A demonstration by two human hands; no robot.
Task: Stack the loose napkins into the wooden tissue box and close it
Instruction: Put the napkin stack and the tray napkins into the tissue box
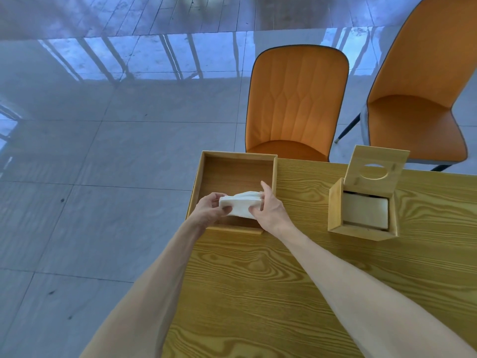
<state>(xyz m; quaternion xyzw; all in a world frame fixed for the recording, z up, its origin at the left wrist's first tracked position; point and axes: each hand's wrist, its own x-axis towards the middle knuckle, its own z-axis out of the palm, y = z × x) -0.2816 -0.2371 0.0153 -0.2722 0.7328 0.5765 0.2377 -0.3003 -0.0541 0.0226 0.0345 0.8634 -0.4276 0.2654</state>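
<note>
Left hand and right hand each clamp one end of white napkin stack, held above near edge of open wooden tray. Right of hands: tissue box, lid raised, napkins inside, on surface.

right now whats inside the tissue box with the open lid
The tissue box holds a stack of white napkins that fills the opening. Its lid stands raised. How deep the stack goes is hidden by the walls.
</note>
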